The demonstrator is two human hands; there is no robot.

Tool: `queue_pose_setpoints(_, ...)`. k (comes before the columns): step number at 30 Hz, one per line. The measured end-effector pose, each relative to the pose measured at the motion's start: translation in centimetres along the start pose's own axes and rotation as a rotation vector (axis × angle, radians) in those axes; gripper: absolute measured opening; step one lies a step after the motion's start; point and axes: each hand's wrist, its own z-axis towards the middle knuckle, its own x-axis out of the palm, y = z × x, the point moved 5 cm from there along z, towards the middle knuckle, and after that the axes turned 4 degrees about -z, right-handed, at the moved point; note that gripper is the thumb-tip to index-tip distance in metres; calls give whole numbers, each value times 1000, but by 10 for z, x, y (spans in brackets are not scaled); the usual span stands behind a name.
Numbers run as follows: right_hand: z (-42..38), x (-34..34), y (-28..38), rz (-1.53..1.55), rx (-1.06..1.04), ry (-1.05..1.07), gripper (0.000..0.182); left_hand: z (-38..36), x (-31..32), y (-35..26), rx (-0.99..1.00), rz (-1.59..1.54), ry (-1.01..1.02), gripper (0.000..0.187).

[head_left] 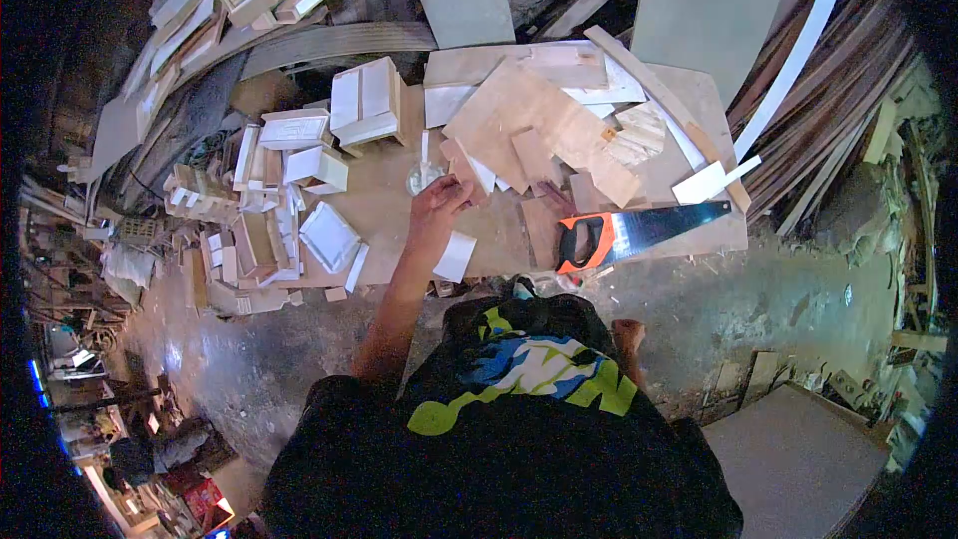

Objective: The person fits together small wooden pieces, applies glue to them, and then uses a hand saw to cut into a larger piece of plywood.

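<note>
My left hand (440, 202) is over the workbench, its fingers closed at the lower end of a small flat piece of wood (461, 166). Beside those fingers lies a clear round container (423, 177), partly hidden. My right hand (627, 333) is low at my right side, off the bench; its fingers cannot be made out. A handsaw (654, 233) with an orange and black handle rests along the bench's front edge, apart from both hands. Thin wood offcuts (532, 156) and a large plywood sheet (559, 120) lie beyond my left hand. A white piece (455, 257) lies near the front edge.
Small wooden boxes (367, 103) and white panels (329, 237) crowd the left of the workbench (389, 258). Long strips of wood (848, 105) are stacked at the right. Tall boards (709, 10) stand behind the bench. A flat board (798, 459) is at the lower right.
</note>
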Motion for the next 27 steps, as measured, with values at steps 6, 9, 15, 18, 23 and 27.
queue_pose_setpoints(6, 16, 30, -36, 165, 0, 86, 31, -5, -2, 2, 17, -38, -12, 24)
queue_pose_setpoints(9, 26, 50, -43, 42, -8, -8, 35, -7, -2, 2, 12, -30, -30, 26)
queue_pose_setpoints(15, 8, 9, 1, 43, -127, -60, 39, -8, -3, 7, 4, -55, -28, 29)
queue_pose_setpoints(18, 4, 1, 4, 168, 2, 52, 38, -7, -3, 9, 24, -53, -7, 28)
queue_pose_setpoints(23, 7, 20, -12, 65, -60, 134, 31, -5, -7, 17, 11, -40, -8, 27)
queue_pose_setpoints(27, -3, 12, -13, 99, -62, 77, 26, -6, -2, 18, 1, 13, -34, 28)
